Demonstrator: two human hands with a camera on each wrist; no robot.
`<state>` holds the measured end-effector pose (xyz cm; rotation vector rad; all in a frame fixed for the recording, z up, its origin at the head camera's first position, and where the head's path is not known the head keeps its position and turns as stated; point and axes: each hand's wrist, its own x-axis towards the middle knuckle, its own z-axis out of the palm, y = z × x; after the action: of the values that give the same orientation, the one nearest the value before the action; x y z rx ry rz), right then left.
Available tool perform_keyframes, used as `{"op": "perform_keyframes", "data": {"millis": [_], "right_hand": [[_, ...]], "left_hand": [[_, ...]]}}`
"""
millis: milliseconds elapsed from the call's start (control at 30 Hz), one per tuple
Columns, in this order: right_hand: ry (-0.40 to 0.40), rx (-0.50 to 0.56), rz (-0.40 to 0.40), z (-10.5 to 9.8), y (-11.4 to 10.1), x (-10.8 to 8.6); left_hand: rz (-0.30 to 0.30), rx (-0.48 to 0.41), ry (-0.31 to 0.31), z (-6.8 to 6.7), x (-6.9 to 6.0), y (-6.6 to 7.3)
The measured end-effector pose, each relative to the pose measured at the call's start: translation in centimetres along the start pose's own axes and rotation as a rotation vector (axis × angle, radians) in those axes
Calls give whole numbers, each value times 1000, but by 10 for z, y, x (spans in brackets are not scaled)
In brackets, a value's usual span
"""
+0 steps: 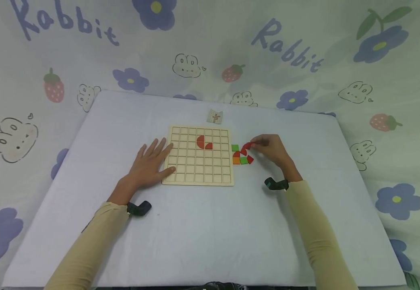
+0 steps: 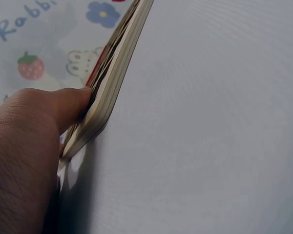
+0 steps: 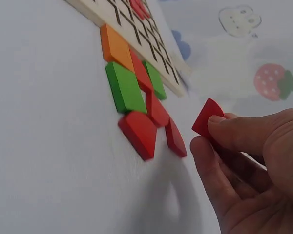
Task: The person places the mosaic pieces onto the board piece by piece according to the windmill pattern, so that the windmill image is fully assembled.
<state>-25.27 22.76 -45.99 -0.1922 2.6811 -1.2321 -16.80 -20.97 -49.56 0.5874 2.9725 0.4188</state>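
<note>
The square grid board [image 1: 199, 169] lay on the white desk [image 1: 202, 233], red shapes [image 1: 200, 141] sitting in its cells just past twelve o'clock from the middle. At about eight o'clock on the board, the left hand [image 1: 149, 166] had its grip spread, fingers straight and apart, fingertips and thumb touching the board's edge. At three o'clock, the right hand [image 1: 269, 148] had its grip pinching a red piece [image 3: 205, 119] between thumb and fingers, held above the desk. Just beside the board, also at three o'clock, loose pieces lay close together: an orange square [image 1: 236, 160] at seven o'clock of the group, one green square [image 1: 235, 148] at ten, another green square [image 1: 244, 160] at six, and several red pieces [image 3: 139, 134] among them. Beyond the board, between twelve and one, lay a small printed card [image 1: 215, 117].
</note>
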Motion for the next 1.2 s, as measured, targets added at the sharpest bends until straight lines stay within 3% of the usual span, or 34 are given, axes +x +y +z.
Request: {"op": "perform_keyframes", "data": {"millis": [133,500,700,933,1200], "right_hand": [[6,46,-37,8,-7,3],[31,47,-96,47,-31,11],[38,-6,-144,69,-48,14],[62,-36,-125,83,-61,12],[25,-207,-214,86,-68,13]], "left_hand": [[-2,6,-6,1,1,0],[5,1,1,0,1,0],[8,0,0,-1,1,1],[6,0,5,0,1,2],[-5,7,5,0,1,1]]}}
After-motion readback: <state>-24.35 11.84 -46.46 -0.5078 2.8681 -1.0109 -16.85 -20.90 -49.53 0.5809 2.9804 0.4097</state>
